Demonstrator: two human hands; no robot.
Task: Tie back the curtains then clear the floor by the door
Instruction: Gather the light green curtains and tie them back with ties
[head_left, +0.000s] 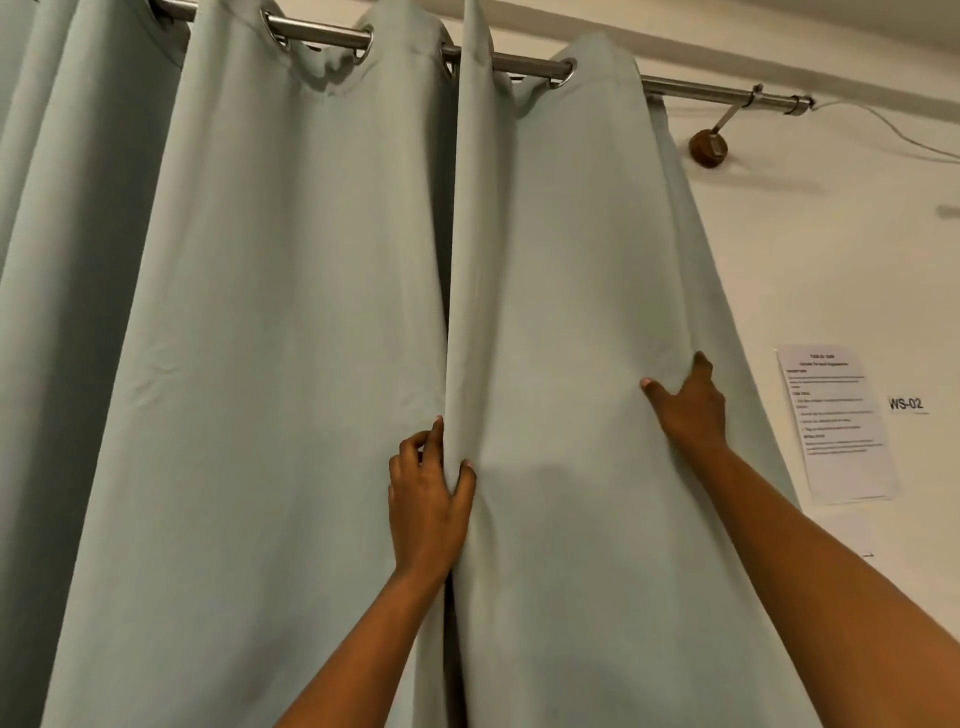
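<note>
Curtain: the pale green curtain (311, 312) hangs by metal rings from the rod (322, 32) and is drawn across, not yet tied back; no tie-back is in view.
Left hand: the left hand (428, 499) pinches a vertical fold of the cloth, thumb on one side and fingers curled round the other, near the middle of the hanging cloth.
Right hand: the right hand (688, 402) reaches to the curtain's right edge, thumb spread on the front; the fingers go behind the cloth, so whether this grip is closed on the edge cannot be told.
Step in hand: probably gathering the right-hand part of the curtain into a bunch.
How to do it well: the person should bring both hands together at the same height, stacking the folds evenly, and draw sideways, not downward, so the rings slide along the rod without straining the wall bracket (707, 148).
Nearby: a printed sheet (836, 421) is stuck to the wall beside the curtain's right edge.
Floor by the door: out of view.
</note>
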